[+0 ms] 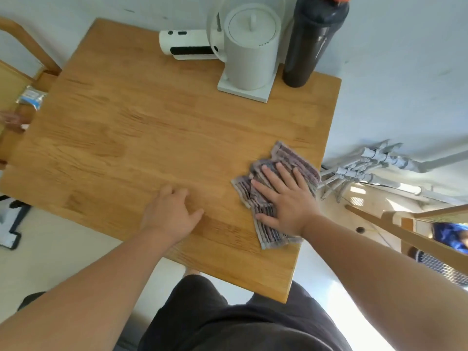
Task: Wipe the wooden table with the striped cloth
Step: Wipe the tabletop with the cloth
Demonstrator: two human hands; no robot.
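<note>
Nearest me the left hand rested loosely on the bare wooden table, while the right hand pressed flat, fingers spread, on the striped cloth by the right edge, unwiped wood stretching leftward and away toward the kettle.

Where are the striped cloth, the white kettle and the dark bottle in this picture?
striped cloth (291,154): head view, on its bare far corner.
white kettle (249,59): head view, on its side wall.
dark bottle (309,41): head view, on its body.

No legible text or labels anywhere
</note>
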